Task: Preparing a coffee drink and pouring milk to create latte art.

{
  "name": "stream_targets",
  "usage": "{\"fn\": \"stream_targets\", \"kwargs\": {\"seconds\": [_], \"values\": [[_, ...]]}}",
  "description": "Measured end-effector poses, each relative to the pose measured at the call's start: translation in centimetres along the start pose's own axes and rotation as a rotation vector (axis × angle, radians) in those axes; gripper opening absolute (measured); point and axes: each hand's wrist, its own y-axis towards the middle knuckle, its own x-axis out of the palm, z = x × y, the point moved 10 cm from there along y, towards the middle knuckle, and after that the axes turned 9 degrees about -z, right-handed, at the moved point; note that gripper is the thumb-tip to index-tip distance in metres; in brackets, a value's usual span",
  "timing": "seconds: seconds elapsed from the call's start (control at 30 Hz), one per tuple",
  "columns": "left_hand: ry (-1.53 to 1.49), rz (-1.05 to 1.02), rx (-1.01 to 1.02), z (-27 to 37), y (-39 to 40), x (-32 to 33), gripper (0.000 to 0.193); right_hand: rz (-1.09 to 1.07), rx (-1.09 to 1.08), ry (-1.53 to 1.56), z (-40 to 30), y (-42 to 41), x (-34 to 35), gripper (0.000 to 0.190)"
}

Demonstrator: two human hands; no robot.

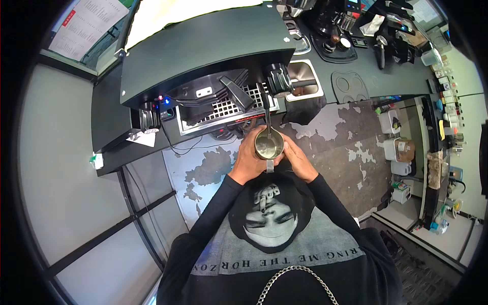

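A metal milk pitcher (269, 144) is held upright between my two hands in front of my chest, its handle towards me. My left hand (249, 156) cups one side and my right hand (299, 160) rests on the other. The espresso machine's steam wand (267, 114) reaches down into the pitcher. Some liquid seems to lie in the pitcher, though its level cannot be told. Behind it, the espresso machine (206, 53) stands over a drip tray grid (223, 108), where a black cloth (196, 113) lies.
To the machine's right are a small steel sink (320, 87) and a dark cloth (305, 110) over the counter edge. Further right are a black mat (349, 87), a portafilter (381, 51) and a grinder. Shelves with bottles line the far right. A cable hangs below the counter.
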Motion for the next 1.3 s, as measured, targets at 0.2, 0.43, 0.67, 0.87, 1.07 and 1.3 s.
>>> {"fn": "stream_targets", "kwargs": {"seconds": [0.2, 0.43, 0.67, 0.87, 1.07, 1.3], "values": [[0.097, -0.048, 0.032, 0.5, 0.4, -0.8, 0.090, 0.350, -0.309, -0.501, -10.9, 0.4, -3.9, 0.047], [0.098, -0.011, -0.037, 2.0, 0.9, -1.9, 0.088, 0.437, -0.829, -1.045, -23.3, 2.4, -0.9, 0.063], [0.139, 0.017, -0.087, 3.9, 1.1, -2.6, 0.087, 0.441, -1.028, -1.045, -23.3, 3.2, -0.5, 0.066], [0.066, 0.061, -0.172, 4.0, 1.2, -2.5, 0.080, 0.375, -1.160, -0.971, -22.6, 3.4, -0.7, 0.071], [0.080, 0.034, -0.217, 4.1, 1.4, -2.6, 0.087, 0.312, -1.152, -1.161, -23.4, 3.0, 0.3, 0.069], [0.115, 0.015, -0.171, 4.0, 1.6, -3.0, 0.087, 0.372, -1.109, -1.046, -24.0, 3.0, -0.4, 0.064]]}}
